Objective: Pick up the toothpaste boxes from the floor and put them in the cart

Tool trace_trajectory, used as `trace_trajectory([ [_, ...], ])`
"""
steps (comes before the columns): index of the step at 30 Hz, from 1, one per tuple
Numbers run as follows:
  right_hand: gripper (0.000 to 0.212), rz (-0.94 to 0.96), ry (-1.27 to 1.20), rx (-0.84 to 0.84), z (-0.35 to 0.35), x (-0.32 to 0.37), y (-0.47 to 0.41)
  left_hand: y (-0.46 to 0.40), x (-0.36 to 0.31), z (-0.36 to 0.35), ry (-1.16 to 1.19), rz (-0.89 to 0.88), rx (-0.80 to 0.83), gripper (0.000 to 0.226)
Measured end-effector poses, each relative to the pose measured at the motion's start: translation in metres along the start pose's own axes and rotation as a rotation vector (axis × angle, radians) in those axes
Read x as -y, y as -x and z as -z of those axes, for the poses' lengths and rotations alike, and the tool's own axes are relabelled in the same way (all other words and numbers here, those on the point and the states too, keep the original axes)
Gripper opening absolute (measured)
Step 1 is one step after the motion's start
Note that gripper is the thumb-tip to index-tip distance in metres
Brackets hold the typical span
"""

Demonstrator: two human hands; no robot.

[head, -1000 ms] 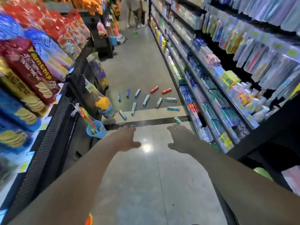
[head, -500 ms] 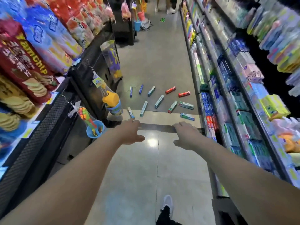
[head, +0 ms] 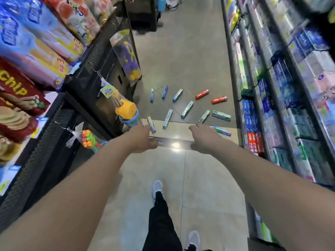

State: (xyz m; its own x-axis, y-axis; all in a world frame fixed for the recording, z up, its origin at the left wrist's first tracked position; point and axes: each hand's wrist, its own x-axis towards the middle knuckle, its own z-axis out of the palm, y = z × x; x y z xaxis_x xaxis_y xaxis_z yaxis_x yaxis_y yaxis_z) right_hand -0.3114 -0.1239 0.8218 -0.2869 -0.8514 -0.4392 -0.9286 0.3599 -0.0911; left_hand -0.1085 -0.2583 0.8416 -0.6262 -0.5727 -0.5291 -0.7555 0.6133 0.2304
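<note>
Both arms stretched out, left hand (head: pixel 140 138) and right hand (head: pixel 204 137) loosely curled and empty, toothpaste boxes (head: pixel 187 109) scattered mid-aisle on the floor (head: pixel 181 51) ahead, no cart visible, and a careless stride risked kicking them.

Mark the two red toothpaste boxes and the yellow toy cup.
upper red toothpaste box (head: pixel 202 94), head view, middle of its top face.
lower red toothpaste box (head: pixel 219 100), head view, middle of its top face.
yellow toy cup (head: pixel 126 108), head view, its side wall.
</note>
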Motion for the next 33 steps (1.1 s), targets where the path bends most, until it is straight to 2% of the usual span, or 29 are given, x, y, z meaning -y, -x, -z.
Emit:
trace_trajectory([
  [8, 0.057, -0.054, 0.017, 0.003, 0.036, 0.009, -0.129, -0.129, 0.063, 0.060, -0.033, 0.007, 0.074, 0.072],
  [11, 0.048, -0.073, -0.016, 0.007, 0.050, 0.005, -0.174, -0.174, 0.078, 0.079, -0.020, 0.002, 0.065, 0.071],
  [16, 0.054, -0.097, -0.043, 0.030, 0.067, -0.006, -0.249, -0.242, 0.091, 0.103, 0.014, 0.015, 0.095, 0.073],
  [19, 0.051, -0.097, -0.050, 0.056, 0.069, -0.018, -0.294, -0.287, 0.098, 0.110, 0.055, 0.046, 0.132, 0.078],
  [26, 0.049, -0.052, -0.061, 0.124, 0.056, -0.061, -0.413, -0.400, 0.101, 0.111, 0.102, 0.116, 0.112, 0.071],
  [33, 0.047, -0.053, -0.055, 0.169, 0.021, -0.092, -0.539, -0.512, 0.126, 0.078, 0.180, 0.222, 0.140, 0.073],
])
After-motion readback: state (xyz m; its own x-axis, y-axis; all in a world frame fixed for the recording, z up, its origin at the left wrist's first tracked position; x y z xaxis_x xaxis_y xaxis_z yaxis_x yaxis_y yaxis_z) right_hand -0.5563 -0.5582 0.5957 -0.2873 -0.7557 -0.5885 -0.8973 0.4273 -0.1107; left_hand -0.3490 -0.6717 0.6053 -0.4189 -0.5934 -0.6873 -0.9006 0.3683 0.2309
